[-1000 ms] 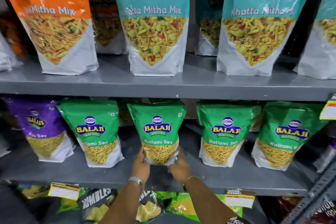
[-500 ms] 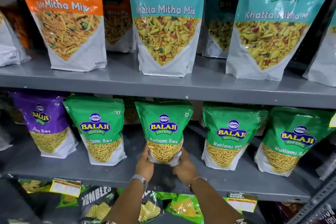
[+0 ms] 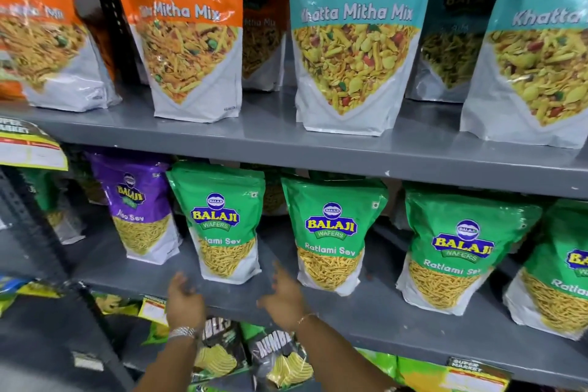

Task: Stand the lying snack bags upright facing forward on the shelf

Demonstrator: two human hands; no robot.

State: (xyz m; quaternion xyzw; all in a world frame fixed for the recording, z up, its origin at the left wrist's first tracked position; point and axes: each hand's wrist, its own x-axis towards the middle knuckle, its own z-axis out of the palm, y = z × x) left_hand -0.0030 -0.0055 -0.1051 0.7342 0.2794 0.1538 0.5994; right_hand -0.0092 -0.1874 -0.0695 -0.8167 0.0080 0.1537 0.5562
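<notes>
Two hands hover at the near edge of the middle shelf [image 3: 366, 312], both empty. Your left hand [image 3: 184, 299] has its fingers loosely spread, just near of the green Ratlami Sev bag [image 3: 222, 226] that stands upright, face forward. Your right hand [image 3: 284, 294] is also spread and blurred, in the gap between that bag and the next green bag [image 3: 332, 234] to the right, touching neither. Further right stand two more green bags [image 3: 461, 248], upright, labels forward. Left of them a purple bag [image 3: 140, 207] stands upright too. On the far upper shelf [image 3: 318, 149], orange bags [image 3: 191, 32] and teal bags [image 3: 353, 38] stand in a row.
</notes>
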